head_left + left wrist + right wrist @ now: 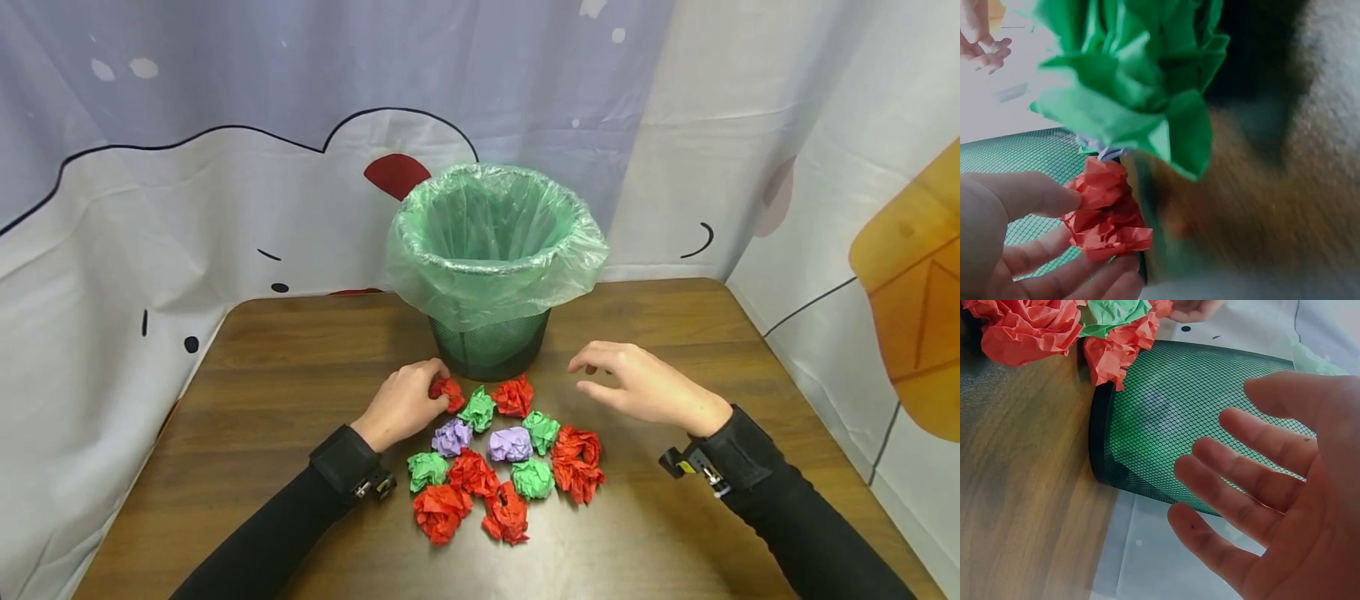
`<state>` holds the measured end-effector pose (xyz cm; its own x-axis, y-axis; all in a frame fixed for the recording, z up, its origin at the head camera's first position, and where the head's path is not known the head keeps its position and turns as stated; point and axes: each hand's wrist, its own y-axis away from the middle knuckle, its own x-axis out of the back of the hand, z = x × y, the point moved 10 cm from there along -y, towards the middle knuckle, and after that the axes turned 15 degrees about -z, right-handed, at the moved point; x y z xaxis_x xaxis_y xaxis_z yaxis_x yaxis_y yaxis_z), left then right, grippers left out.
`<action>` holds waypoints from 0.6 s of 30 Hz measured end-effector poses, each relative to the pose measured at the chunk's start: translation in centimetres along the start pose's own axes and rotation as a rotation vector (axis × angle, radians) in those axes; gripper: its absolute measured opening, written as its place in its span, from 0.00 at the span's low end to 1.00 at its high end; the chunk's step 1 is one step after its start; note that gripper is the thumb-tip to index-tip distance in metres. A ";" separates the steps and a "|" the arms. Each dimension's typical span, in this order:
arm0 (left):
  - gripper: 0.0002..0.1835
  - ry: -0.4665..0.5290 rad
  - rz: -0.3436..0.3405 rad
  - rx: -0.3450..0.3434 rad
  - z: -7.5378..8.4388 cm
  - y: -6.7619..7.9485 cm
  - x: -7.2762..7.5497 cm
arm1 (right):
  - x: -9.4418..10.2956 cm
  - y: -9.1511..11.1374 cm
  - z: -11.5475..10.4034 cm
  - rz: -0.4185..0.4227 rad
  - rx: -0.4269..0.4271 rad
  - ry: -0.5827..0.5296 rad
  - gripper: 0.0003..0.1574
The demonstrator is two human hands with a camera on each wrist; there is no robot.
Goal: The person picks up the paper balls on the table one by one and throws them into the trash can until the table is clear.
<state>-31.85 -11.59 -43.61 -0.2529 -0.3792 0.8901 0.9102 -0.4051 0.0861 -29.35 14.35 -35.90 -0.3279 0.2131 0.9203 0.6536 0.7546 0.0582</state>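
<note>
At the front left of the mesh bin's foot, my left hand (401,404) holds a red crumpled paper ball (448,392). The left wrist view shows the thumb on one side of this red ball (1107,212) and the fingers curled beneath it. My right hand (648,387) hovers over the table to the right of the bin, fingers spread and nothing in the palm. Between the hands lie several crumpled paper balls: red ones such as this red ball (513,397), green ones (532,479) and two purple ones (510,444).
The black mesh bin (491,346) stands at the back of the wooden table (300,358), lined with a translucent green bag (480,292) folded over its rim. A printed curtain (300,200) hangs right behind the table.
</note>
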 end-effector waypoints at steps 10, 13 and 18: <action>0.14 -0.018 0.150 0.018 -1.2 2.4 4.9 | -0.5 -0.1 0.1 0.002 -0.008 -0.003 0.12; 0.14 -0.012 0.210 0.014 -1.2 3.2 6.7 | -0.7 0.0 0.2 0.000 -0.005 -0.002 0.12; 0.14 -0.004 0.304 -0.004 -0.9 4.2 9.2 | -0.8 -0.1 0.2 -0.006 -0.004 -0.007 0.12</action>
<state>-30.65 -17.53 -35.50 0.0324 -0.4804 0.8764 0.9427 -0.2766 -0.1865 -29.31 14.19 -36.73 -0.3367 0.2130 0.9172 0.6543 0.7534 0.0652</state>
